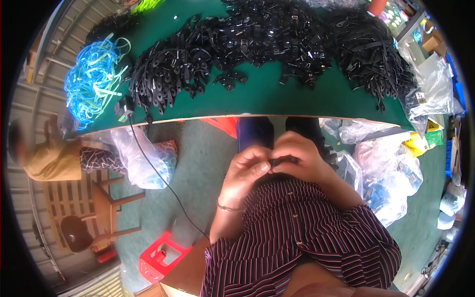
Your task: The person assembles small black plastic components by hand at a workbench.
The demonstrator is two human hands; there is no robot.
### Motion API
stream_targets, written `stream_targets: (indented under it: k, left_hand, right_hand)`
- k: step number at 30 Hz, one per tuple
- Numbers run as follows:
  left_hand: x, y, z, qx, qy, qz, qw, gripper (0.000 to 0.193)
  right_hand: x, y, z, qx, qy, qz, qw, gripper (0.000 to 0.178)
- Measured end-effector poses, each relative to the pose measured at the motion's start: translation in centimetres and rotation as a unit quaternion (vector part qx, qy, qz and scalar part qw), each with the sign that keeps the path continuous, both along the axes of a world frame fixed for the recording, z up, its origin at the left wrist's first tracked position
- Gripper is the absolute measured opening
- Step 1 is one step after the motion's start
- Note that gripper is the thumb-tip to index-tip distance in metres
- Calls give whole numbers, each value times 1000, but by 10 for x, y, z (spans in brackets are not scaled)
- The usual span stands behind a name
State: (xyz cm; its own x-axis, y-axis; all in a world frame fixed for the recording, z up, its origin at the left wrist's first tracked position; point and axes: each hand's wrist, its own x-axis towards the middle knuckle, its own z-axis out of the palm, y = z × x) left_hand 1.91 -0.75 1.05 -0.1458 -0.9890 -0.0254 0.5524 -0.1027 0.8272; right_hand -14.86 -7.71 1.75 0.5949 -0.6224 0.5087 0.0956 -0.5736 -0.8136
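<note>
My left hand (246,170) and my right hand (303,157) meet over my lap, below the near edge of the green table (247,101). Between them is a small black piece (285,160), mostly covered by my fingers, so its exact kind is hard to make out. My left thumb and fingertips pinch one end. The right fingers curl round the other. Across the table in front spreads a big heap of black straps (173,64) with looped ends. Shiny black buckle-like parts (267,34) fill its middle, and a small cluster (230,79) lies nearer me.
Blue and pale green straps (94,81) lie at the table's left end. A black cable (156,171) hangs from a small black device (123,108). Clear plastic bags (386,173) stand right, a red stool (163,257) lower left. Another person (54,156) sits at the left near a wooden chair (111,208).
</note>
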Motion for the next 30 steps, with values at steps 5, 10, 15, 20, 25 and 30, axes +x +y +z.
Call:
stream_targets:
  k: [5, 10, 15, 20, 25, 30]
  left_hand:
    - [-2, -1, -6, 17, 52, -12, 998, 10]
    - [-3, -3, -7, 16, 13, 3, 1000, 12]
    - [-11, 0, 1, 5, -27, 126, 992, 19]
    - [-17, 1, 2, -79, -144, 145, 976, 14]
    - [-4, -2, 6, -143, -331, -8, 933, 10]
    - [-8, 7, 13, -33, -78, -55, 995, 18]
  right_hand:
    - [-2, 0, -2, 20, -10, 11, 1000, 28]
    - [2, 1, -1, -39, 6, -12, 999, 27]
    - [-2, 9, 16, 100, 20, -105, 989, 10]
    - [-7, 8, 8, 119, 106, -22, 987, 16]
    - [-9, 9, 15, 250, 88, 45, 963, 23]
    - [-7, 18, 1, 360, -76, 158, 916, 28]
